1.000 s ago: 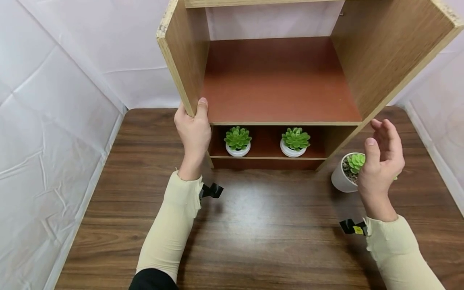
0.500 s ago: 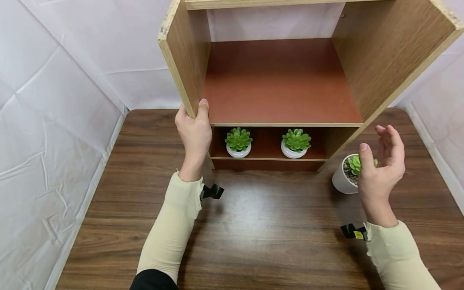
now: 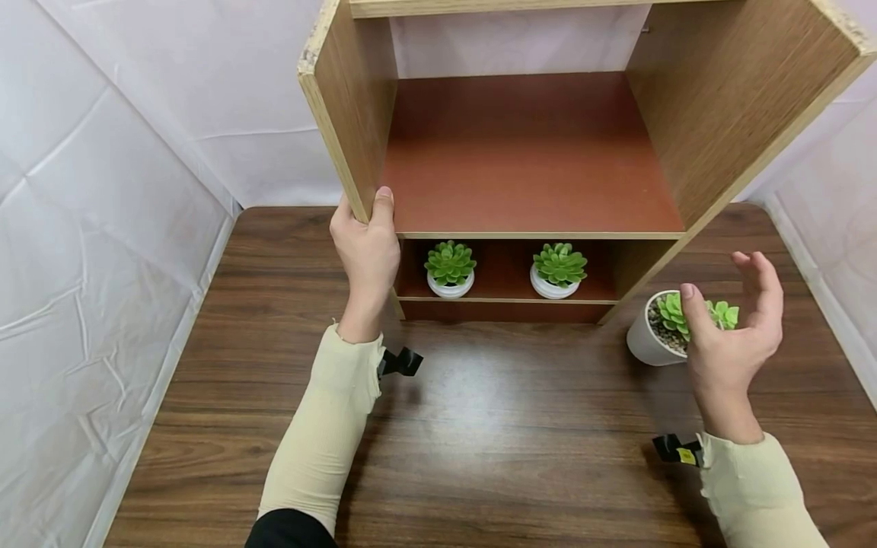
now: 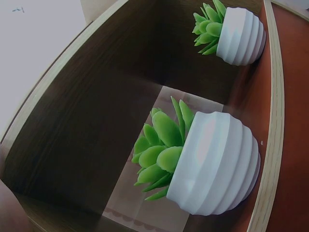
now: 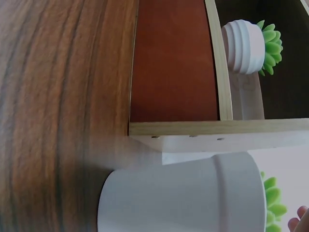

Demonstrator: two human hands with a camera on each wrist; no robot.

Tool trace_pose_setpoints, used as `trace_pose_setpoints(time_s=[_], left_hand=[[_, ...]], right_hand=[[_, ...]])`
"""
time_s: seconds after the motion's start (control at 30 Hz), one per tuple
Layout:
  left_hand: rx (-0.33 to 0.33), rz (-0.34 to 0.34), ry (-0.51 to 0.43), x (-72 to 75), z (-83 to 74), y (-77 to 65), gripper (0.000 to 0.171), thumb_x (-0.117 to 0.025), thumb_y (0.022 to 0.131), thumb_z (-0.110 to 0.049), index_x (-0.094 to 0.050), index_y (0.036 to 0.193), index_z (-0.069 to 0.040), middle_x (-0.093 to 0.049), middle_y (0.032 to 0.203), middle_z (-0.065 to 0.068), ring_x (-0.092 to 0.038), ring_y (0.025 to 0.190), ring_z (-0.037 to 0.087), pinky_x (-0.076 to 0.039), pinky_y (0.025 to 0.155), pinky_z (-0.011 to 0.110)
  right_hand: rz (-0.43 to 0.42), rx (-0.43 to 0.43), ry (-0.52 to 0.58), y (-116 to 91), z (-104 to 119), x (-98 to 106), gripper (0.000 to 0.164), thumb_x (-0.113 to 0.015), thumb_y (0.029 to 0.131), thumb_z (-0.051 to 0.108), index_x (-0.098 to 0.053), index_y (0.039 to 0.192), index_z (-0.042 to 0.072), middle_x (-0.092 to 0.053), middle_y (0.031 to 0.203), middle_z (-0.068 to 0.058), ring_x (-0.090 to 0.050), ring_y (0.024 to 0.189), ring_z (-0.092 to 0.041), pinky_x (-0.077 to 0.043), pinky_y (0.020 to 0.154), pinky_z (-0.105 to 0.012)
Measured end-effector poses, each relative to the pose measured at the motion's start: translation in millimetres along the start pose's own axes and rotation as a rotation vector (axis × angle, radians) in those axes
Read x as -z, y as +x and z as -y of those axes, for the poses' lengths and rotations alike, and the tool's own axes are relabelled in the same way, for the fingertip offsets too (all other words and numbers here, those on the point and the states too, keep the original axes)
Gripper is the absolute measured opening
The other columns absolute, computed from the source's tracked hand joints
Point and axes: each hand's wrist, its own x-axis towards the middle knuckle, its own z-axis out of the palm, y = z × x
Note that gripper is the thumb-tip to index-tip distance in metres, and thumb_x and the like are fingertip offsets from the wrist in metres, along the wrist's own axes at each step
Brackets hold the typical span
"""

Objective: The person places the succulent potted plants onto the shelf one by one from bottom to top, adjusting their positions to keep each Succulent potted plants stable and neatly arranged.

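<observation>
In the head view my left hand (image 3: 368, 255) grips the front edge of the left side panel of a wooden shelf unit (image 3: 534, 152), thumb on the inner face. My right hand (image 3: 738, 342) is raised beside a larger white pot (image 3: 647, 339) with a green succulent (image 3: 722, 314), fingers spread in a loose curve and holding nothing. That pot stands on the table just right of the unit. Two small succulents in ridged white pots sit on the lower shelf, a left one (image 3: 450, 266) and a right one (image 3: 559, 268); the left wrist view shows the nearer pot (image 4: 215, 164) close up.
Above the small pots is a wide reddish-brown shelf board (image 3: 534, 175). The brown wood-grain table (image 3: 479, 441) extends in front of the unit. White sheeting (image 3: 103, 190) hangs at the left, back and right.
My right hand has lowered, shifted right and spread its thumb and fingers wider, uncovering more of the larger plant. My left hand keeps its grip, and the pots stay put.
</observation>
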Motion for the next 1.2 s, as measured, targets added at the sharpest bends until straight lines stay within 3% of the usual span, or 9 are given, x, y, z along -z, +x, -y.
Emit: trace_pose_setpoints(time_s=[1.03, 1.2], left_hand=[[0.011, -0.004, -0.003, 0.1, -0.7, -0.2, 0.011, -0.054, 0.087, 0.001, -0.055, 0.082, 0.010, -0.036, 0.058, 0.002, -0.034, 0.057, 0.017, -0.032, 0.058, 0.026], [0.004, 0.000, -0.005, 0.4, -0.6, 0.1, 0.011, -0.054, 0.087, 0.001, -0.055, 0.081, 0.009, -0.036, 0.058, 0.003, -0.034, 0.057, 0.017, -0.032, 0.059, 0.027]], right_hand=[[0.011, -0.077, -0.151, -30, -14, 22, 0.074, -0.078, 0.059, -0.003, -0.049, 0.126, 0.002, -0.047, 0.121, -0.015, -0.039, 0.116, -0.026, -0.025, 0.101, -0.031], [0.028, -0.074, -0.175, -33, -15, 23, 0.075, -0.078, 0.061, -0.003, -0.047, 0.129, 0.002, -0.045, 0.122, -0.019, -0.039, 0.117, -0.026, -0.024, 0.102, -0.033]])
